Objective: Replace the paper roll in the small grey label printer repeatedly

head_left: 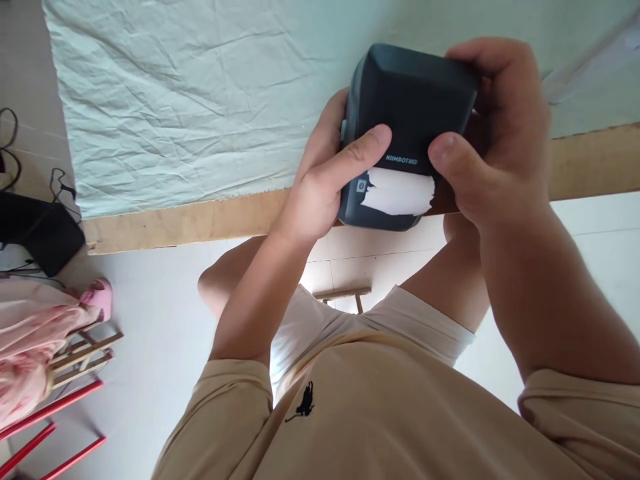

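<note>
A dark label printer [415, 100] marked NIIMBOT is held up over the near edge of the table, tilted towards me. A torn piece of white paper [400, 191] lies across its lower face, below the lettering. My left hand [330, 167] is closed round its left side, thumb on the front and fingers hidden behind. On the other side my right hand [500, 120] grips the upper right corner, with its thumb against the right edge of the front. Most of the right fingers are out of sight behind the printer.
A wrinkled pale green cloth [190, 100] covers the table, whose bare wooden edge [190, 217] faces me. Something clear and shiny [590, 60] lies at the right. Left on the floor are a black box [40, 230] with cables, a pink shoe [100, 299] and red bars [55, 407].
</note>
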Action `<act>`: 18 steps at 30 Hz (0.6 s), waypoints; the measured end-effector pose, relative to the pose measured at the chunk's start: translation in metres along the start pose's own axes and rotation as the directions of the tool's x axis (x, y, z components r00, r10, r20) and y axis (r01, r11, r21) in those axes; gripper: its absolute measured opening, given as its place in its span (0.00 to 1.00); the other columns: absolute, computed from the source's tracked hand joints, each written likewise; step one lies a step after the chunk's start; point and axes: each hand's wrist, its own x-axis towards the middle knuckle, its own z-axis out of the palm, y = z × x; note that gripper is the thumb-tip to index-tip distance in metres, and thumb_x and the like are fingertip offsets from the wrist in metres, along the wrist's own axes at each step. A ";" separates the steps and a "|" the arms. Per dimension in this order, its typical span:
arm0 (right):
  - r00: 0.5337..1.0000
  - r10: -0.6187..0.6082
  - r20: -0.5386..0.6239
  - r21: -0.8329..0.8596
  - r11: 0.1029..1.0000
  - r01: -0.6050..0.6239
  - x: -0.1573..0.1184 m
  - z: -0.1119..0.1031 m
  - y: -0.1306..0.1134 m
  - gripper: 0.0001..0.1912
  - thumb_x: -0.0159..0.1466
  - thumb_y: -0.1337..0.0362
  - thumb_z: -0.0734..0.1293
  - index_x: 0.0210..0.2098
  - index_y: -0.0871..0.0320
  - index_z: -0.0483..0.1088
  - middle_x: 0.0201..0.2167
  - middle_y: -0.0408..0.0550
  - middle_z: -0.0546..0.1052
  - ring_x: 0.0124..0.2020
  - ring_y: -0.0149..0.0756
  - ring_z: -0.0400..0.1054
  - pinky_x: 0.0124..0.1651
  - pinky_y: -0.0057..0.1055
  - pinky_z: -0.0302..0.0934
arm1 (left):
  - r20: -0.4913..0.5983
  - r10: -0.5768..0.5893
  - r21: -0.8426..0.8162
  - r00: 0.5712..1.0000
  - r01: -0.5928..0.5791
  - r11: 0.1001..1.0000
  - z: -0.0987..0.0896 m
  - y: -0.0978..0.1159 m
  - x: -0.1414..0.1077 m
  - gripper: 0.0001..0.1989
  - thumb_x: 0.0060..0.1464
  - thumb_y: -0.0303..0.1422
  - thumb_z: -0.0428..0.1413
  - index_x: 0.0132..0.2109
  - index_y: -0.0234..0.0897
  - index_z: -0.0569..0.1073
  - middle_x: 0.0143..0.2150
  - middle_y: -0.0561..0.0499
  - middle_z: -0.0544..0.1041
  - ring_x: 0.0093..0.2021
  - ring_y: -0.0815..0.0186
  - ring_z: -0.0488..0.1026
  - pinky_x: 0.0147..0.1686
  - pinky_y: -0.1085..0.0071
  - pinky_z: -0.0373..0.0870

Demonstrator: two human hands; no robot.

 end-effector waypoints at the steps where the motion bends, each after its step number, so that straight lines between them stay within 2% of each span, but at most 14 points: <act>1: 1.000 0.005 0.002 -0.002 1.000 -0.005 -0.001 -0.001 0.000 0.29 0.65 0.44 0.71 0.63 0.39 0.69 0.54 0.43 0.75 0.49 0.35 0.72 0.35 0.29 0.64 | 0.058 0.057 0.077 0.997 -0.061 0.995 -0.001 -0.001 -0.001 0.10 0.61 0.34 0.56 0.49 0.43 0.77 0.50 0.53 0.81 0.62 0.53 0.78 0.62 0.59 0.74; 3: 0.999 0.036 0.009 -0.005 0.999 -0.036 -0.002 -0.002 -0.001 0.29 0.66 0.44 0.70 0.64 0.39 0.67 0.54 0.42 0.74 0.45 0.31 0.70 0.35 0.29 0.64 | 0.093 0.134 0.095 0.987 -0.143 0.985 -0.005 -0.004 -0.001 0.14 0.64 0.43 0.55 0.52 0.44 0.75 0.50 0.53 0.79 0.64 0.51 0.77 0.64 0.58 0.73; 4: 0.999 0.048 0.016 -0.006 0.999 -0.048 -0.002 -0.003 -0.002 0.29 0.66 0.44 0.70 0.64 0.40 0.67 0.54 0.42 0.74 0.44 0.31 0.69 0.36 0.28 0.65 | 0.099 0.117 0.069 0.988 -0.124 0.990 -0.007 -0.005 -0.002 0.15 0.65 0.45 0.54 0.52 0.45 0.75 0.51 0.52 0.79 0.65 0.52 0.75 0.65 0.60 0.73; 5: 0.998 0.061 0.025 -0.008 0.998 -0.060 -0.002 -0.004 -0.003 0.29 0.66 0.44 0.70 0.64 0.41 0.68 0.53 0.42 0.74 0.45 0.31 0.69 0.37 0.28 0.66 | 0.120 0.071 0.041 0.990 -0.076 0.996 -0.008 -0.005 -0.002 0.14 0.66 0.45 0.54 0.53 0.45 0.74 0.53 0.52 0.79 0.66 0.53 0.74 0.65 0.62 0.72; 8: 0.997 0.069 0.033 0.022 0.997 -0.070 -0.001 -0.006 -0.005 0.29 0.65 0.45 0.72 0.63 0.43 0.68 0.53 0.43 0.73 0.45 0.29 0.69 0.38 0.26 0.67 | 0.128 0.026 -0.044 0.991 -0.021 0.999 -0.010 -0.005 -0.002 0.13 0.65 0.42 0.58 0.53 0.44 0.74 0.56 0.51 0.79 0.66 0.57 0.73 0.64 0.68 0.71; 11: 0.995 0.098 0.034 0.069 0.993 -0.100 0.002 -0.005 -0.007 0.30 0.65 0.45 0.73 0.62 0.45 0.67 0.53 0.42 0.72 0.36 0.23 0.66 0.34 0.26 0.64 | 0.151 0.078 -0.171 0.985 -0.052 0.984 -0.008 -0.006 0.001 0.15 0.66 0.42 0.57 0.54 0.39 0.73 0.56 0.48 0.78 0.64 0.56 0.74 0.61 0.65 0.73; 13: 0.994 0.107 0.016 0.068 0.992 -0.108 0.004 -0.004 -0.009 0.32 0.63 0.43 0.74 0.61 0.48 0.67 0.51 0.43 0.73 0.35 0.23 0.65 0.35 0.27 0.65 | 0.137 0.118 -0.240 0.983 -0.083 0.967 -0.007 -0.008 0.005 0.13 0.69 0.39 0.53 0.50 0.36 0.75 0.51 0.48 0.79 0.64 0.56 0.74 0.61 0.64 0.74; 15: 0.993 0.117 -0.003 0.053 0.992 -0.117 0.007 -0.003 -0.009 0.35 0.61 0.38 0.74 0.59 0.50 0.67 0.49 0.44 0.75 0.36 0.24 0.65 0.36 0.28 0.66 | 0.140 0.117 -0.258 0.983 -0.078 0.963 -0.006 -0.009 0.008 0.14 0.72 0.38 0.49 0.48 0.37 0.77 0.48 0.48 0.81 0.67 0.59 0.72 0.65 0.65 0.71; 18: 0.990 0.143 0.007 0.032 0.989 -0.143 0.008 -0.003 -0.009 0.37 0.60 0.36 0.73 0.59 0.51 0.66 0.50 0.46 0.74 0.35 0.25 0.65 0.36 0.29 0.66 | 0.114 0.117 -0.248 0.986 -0.086 0.965 -0.006 -0.010 0.008 0.16 0.73 0.37 0.47 0.48 0.39 0.79 0.50 0.48 0.83 0.69 0.61 0.70 0.69 0.68 0.68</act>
